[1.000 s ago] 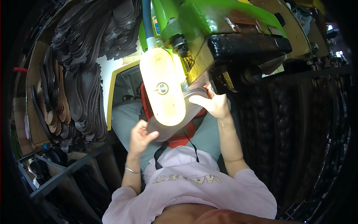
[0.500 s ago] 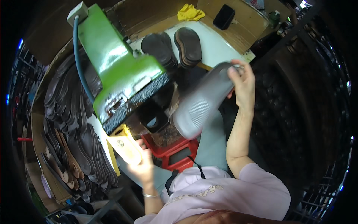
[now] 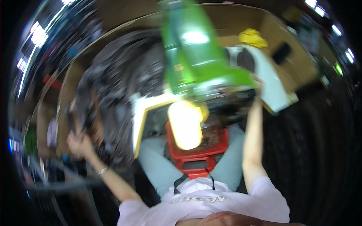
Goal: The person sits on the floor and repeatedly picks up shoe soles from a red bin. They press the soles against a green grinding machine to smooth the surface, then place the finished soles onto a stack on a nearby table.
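My left hand (image 3: 80,145) is stretched out to the far left, at the outer edge of a heap of dark shoe soles (image 3: 124,71). Motion smears its fingers, and whether they grip a sole cannot be made out. My right arm reaches forward past the right side of a green machine (image 3: 203,56). Only part of my right hand (image 3: 258,83) shows there, its fingers blurred and partly hidden by the machine head. Just beyond it, a dark sole (image 3: 246,60) lies on a white tabletop (image 3: 269,81).
A brightly lit rounded plate (image 3: 184,126) hangs below the machine head. Between my knees stands a red plastic stool or crate (image 3: 198,152) with scraps in it. Cardboard walls (image 3: 301,64) edge the table, with a yellow cloth (image 3: 252,37) and a black object (image 3: 281,52) beside them.
My left hand has left the lit plate and swung out to the sole heap. My right hand, which held a grey sole, has gone forward beside the machine; that sole no longer shows. The view has turned left.
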Tool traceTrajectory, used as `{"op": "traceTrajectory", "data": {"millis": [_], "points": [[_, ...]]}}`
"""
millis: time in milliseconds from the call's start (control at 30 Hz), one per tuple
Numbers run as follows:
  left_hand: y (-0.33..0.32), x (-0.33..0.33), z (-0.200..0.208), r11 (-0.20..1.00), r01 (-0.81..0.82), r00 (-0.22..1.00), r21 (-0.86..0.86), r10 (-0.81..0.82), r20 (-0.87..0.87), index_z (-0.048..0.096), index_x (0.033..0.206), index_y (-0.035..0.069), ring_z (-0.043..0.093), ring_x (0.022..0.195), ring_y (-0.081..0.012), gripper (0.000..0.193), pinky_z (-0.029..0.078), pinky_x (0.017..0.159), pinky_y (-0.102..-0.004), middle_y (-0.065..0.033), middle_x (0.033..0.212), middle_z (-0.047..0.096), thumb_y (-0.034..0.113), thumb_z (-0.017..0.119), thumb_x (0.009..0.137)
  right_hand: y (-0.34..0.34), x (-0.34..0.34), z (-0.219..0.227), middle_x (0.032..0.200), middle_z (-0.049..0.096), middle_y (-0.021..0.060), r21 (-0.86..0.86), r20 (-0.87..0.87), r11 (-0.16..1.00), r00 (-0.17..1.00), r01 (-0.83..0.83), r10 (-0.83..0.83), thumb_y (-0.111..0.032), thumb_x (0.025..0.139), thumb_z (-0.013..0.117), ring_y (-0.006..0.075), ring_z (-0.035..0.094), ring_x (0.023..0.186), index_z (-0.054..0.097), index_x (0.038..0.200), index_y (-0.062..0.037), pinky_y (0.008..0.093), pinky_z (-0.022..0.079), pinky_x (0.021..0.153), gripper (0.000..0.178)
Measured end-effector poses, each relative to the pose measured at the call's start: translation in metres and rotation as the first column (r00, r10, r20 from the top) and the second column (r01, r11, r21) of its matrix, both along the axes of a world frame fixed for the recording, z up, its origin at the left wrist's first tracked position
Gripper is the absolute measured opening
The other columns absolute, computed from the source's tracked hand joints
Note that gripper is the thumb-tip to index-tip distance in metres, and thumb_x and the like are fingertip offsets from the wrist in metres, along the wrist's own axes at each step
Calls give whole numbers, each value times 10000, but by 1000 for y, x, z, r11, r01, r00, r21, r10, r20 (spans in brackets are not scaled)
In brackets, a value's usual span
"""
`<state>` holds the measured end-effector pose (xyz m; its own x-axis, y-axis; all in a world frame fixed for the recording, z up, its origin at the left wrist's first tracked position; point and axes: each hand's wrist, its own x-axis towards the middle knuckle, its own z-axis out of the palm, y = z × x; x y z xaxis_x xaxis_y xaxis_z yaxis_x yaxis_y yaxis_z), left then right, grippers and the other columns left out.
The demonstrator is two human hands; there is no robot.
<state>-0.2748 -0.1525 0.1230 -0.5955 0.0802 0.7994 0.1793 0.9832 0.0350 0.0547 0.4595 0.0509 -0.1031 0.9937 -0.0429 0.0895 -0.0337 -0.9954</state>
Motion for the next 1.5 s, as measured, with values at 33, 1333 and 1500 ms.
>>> {"op": "traceTrajectory", "data": {"millis": [33,1333,1500], "points": [[-7,-2,-9,983,75,973,-166,-109,-205,613,1132,55,582,1009,-345,479,442,867,-442,-164,1051,631,267,691,709,-4,4,-7,796,540,100,-2,-16,1000,1000,-26,26,-291,839,614,150,514,483,429,1153,-40,284,485,359,443],[279,284,-29,247,182,-194,952,-940,281,667,902,-20,508,650,-35,126,405,573,-194,4,746,622,88,673,839,-306,147,-49,1012,647,96,-377,-465,614,715,-694,523,-34,723,753,162,606,937,606,1069,51,282,475,846,386],[259,292,-80,270,280,-53,921,-954,295,636,966,-56,527,704,-33,160,422,615,-178,-14,827,637,28,668,834,-283,182,-47,1007,653,98,-344,-392,757,818,-556,422,0,633,758,187,618,943,603,1079,48,308,478,867,475]]}}
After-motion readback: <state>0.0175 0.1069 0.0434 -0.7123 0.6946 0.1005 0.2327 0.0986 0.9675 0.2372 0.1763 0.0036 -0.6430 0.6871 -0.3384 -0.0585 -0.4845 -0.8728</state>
